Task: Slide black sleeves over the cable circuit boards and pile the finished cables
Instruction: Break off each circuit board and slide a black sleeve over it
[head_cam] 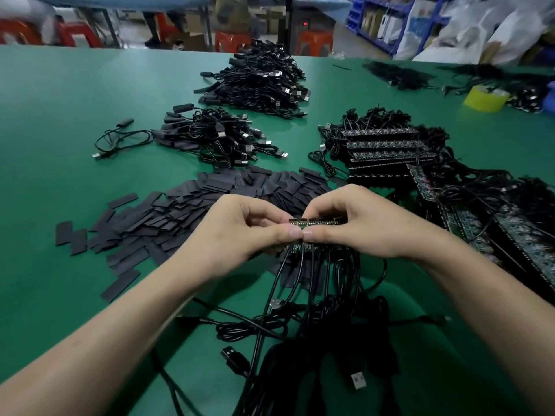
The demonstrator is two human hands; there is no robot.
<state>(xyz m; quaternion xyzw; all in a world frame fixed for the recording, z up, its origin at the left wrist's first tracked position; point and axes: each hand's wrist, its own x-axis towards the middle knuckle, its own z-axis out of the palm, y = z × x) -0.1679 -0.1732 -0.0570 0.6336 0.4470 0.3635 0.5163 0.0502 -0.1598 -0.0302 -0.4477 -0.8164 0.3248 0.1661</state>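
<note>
Toward the near edge of the table (75,100), about midway along it, both hands pinch one strip of joined circuit boards (318,222). The left hand (240,229) and right hand (369,223) have their fingers (267,218) curled tight over the strip's top, with the thumbs pressed on its face and the thumb tips touching. The hands hide most of the strip; only thin green edges with components show. Black cables (303,289) hang from it into a tangle. Loose black sleeves (192,205) lie heaped just beyond, and sleeved cables (216,139) are piled nearer the far edge.
</note>
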